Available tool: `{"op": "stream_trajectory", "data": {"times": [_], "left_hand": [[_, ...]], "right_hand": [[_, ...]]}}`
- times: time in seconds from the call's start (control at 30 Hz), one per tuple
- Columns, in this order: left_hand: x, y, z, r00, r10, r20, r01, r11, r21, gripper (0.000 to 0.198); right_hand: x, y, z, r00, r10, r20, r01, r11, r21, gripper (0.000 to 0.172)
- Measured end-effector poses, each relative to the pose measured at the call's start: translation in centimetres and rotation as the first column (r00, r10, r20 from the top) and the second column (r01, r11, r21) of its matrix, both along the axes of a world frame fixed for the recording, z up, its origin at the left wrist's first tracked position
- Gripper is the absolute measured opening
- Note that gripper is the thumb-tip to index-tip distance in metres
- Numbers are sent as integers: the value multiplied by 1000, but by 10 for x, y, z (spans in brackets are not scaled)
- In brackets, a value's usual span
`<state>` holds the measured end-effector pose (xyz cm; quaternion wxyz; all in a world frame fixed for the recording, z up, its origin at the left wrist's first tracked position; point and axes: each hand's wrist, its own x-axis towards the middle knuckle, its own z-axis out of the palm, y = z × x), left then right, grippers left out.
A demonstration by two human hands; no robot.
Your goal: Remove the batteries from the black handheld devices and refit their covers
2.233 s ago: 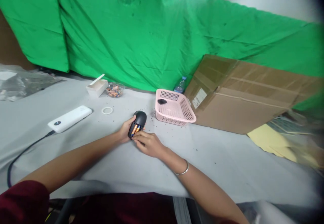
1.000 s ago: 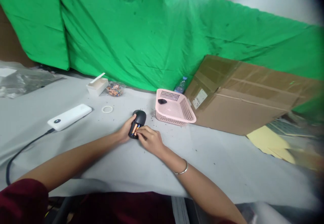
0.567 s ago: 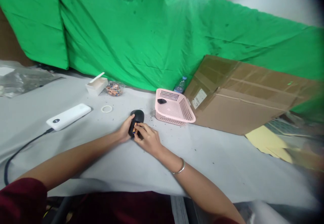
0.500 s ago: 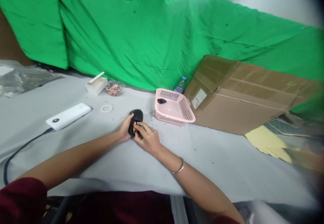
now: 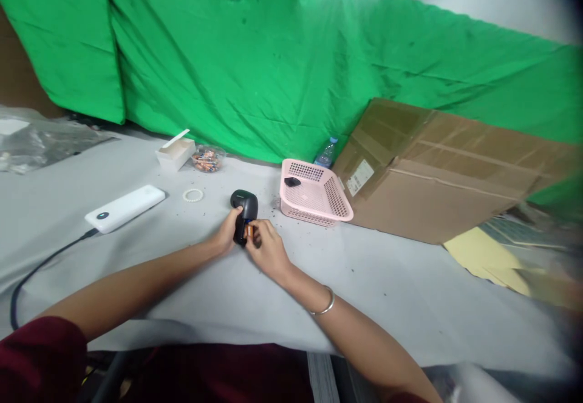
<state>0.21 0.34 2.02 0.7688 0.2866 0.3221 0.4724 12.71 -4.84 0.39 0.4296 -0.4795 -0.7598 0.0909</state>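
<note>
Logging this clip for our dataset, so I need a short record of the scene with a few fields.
left hand: grips a black battery device
right hand: at the device's orange batteries, fingers partly hiding them
nearby: pink plastic basket, white power bank, white bead ring
surface: grey sheet

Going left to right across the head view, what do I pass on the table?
Plastic bag, white power bank, white bead ring, black battery device, pink plastic basket, cardboard box, yellow paper.
</note>
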Motion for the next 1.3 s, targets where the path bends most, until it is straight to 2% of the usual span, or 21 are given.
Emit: {"op": "stream_trajectory", "data": {"times": [0.1, 0.23, 0.33, 0.5, 0.67, 0.77, 0.87, 1.07, 1.23, 1.3], "left_hand": [[0, 3, -1, 999, 28, -28, -28, 1000, -9, 42], [0, 3, 5, 997, 71, -40, -74, 995, -61, 44], [0, -3, 9, 995, 83, -55, -86, 995, -56, 42], [1, -16, 5, 997, 75, -4, -74, 996, 47, 35], [5, -16, -7, 1000, 30, -3, -30, 994, 105, 32], [8, -12, -12, 998, 65, -4, -64, 989, 136, 28], [9, -11, -13, 995, 96, -5, -95, 984, 148, 24], [7, -10, -12, 999, 43, 9, -44, 994, 100, 26], [9, -4, -28, 996, 94, -7, -91, 978, 187, 30], [10, -3, -33, 996, 92, -21, -86, 977, 193, 31]], "right_hand": [[3, 4, -3, 998, -67, 4, 67, 992, -105, 29], [6, 9, -2, 996, -78, 45, 84, 983, -164, 10], [6, 8, 3, 994, -105, 33, 110, 978, -177, 6], [3, 1, 10, 965, -229, 126, 250, 951, -185, 21], [0, 2, 9, 971, -220, 94, 236, 942, -236, 18], [-1, 4, 7, 969, -228, 94, 244, 942, -231, 17], [-1, 4, 6, 978, -192, 80, 206, 946, -249, 11], [0, 4, 9, 975, -188, 118, 216, 925, -313, 14], [3, 6, 6, 976, -166, 144, 201, 939, -278, 6], [5, 7, 6, 982, -143, 127, 173, 944, -280, 11]]}}
